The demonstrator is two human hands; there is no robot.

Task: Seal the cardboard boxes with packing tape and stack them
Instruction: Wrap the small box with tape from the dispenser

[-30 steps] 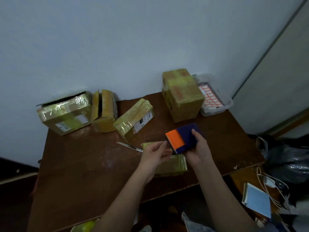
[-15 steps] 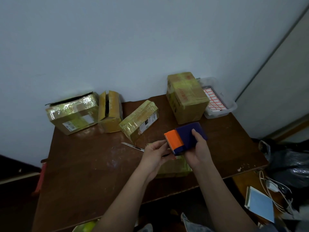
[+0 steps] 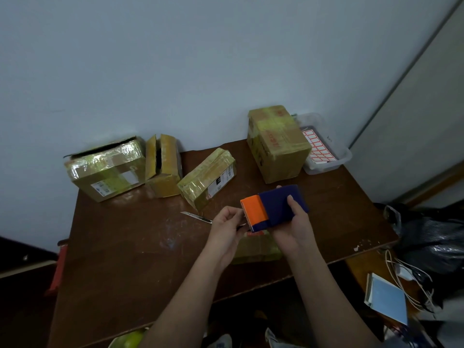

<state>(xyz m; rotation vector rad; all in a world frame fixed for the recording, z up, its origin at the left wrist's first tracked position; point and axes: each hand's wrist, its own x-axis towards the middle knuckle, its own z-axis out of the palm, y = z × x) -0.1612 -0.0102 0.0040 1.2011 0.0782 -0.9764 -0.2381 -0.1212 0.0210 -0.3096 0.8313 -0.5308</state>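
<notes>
My right hand point(image 3: 292, 227) grips a blue tape dispenser with an orange blade guard point(image 3: 272, 208) above the table's front middle. My left hand point(image 3: 227, 227) is at its orange end, fingertips pinched together at the serrated edge; the tape itself is too thin to see. A small taped box point(image 3: 253, 248) lies under both hands, mostly hidden. Four more cardboard boxes stand behind: a tall taped one point(image 3: 278, 144), a slanted one point(image 3: 208, 177), one standing on end with open flaps point(image 3: 163, 167), and a wide one point(image 3: 105, 169) overhanging the table's left corner.
A utility knife point(image 3: 197, 217) lies on the brown table point(image 3: 130, 247) left of my hands. A clear tub with red-bordered labels point(image 3: 324, 149) sits at the back right corner. Right of the table lie a black bag point(image 3: 431, 237), white cables and a blue notebook point(image 3: 388, 300).
The dispenser and both hands have risen slightly off the small box, and the view has shifted a little. My left fingers stay at the orange end.
</notes>
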